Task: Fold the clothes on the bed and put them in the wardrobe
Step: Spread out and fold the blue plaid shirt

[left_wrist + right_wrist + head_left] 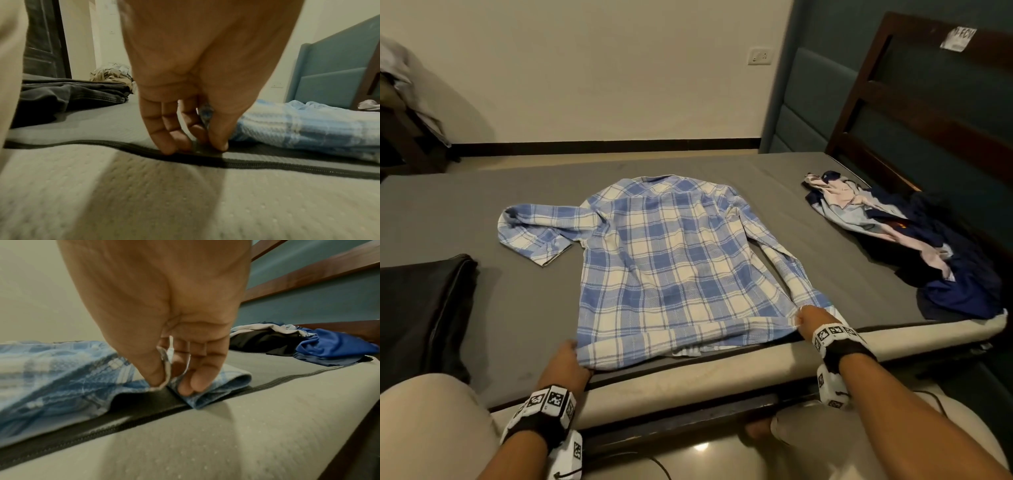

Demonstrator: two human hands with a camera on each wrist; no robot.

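Head view showed left hand (566, 356) and right hand (808, 320) each pinching a hem corner of the plaid shirt (671, 260), 7 and 5 o'clock; soft, light, floppy fabric, so corners looked like the best hold.

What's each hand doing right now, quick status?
Left hand: pinches the near left hem corner of the plaid shirt.
Right hand: pinches the shirt's near right hem corner, fabric between thumb and fingers.

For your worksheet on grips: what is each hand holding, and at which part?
Both hold the plaid shirt at its bottom hem: the left hand pinches the left corner, the right hand pinches the right corner, beside a sleeve cuff.
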